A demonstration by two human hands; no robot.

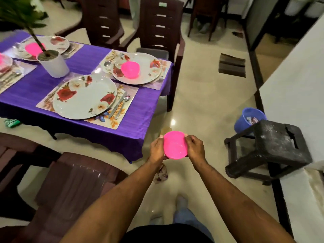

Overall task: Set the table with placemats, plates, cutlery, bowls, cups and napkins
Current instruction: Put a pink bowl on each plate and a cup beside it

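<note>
**Asker:** Where was the bowl, and how was it held?

**Describer:** The person stood on the floor, off the near corner of the worktop [122,134], which wore a purple cloth. A pink bowl [175,145] was up in front of the body, clamped between both hands: the left hand [157,148] curled round its left side, the right hand [195,149] round its right side. It was well apart from the nearest plate [84,97], a flowered one on a placemat [122,116] with a knife [116,105] and spoon [122,106] just beside it. That plate had no bowl yet. The far plate [138,69] already carried one.

**Asker:** What could have gone wrong from there?

**Describer:** Judging from the layout, the bowl looked light and smooth, so set down off-centre it might have slid on the glossy plate. A reaching forearm could have dragged the loose cloth and shifted the whole setting, or knocked the cutlery. Underfoot, a crumpled cloth [160,173] on the shiny floor, and a dark stool [273,148] to the right, looked like trip hazards.
</note>
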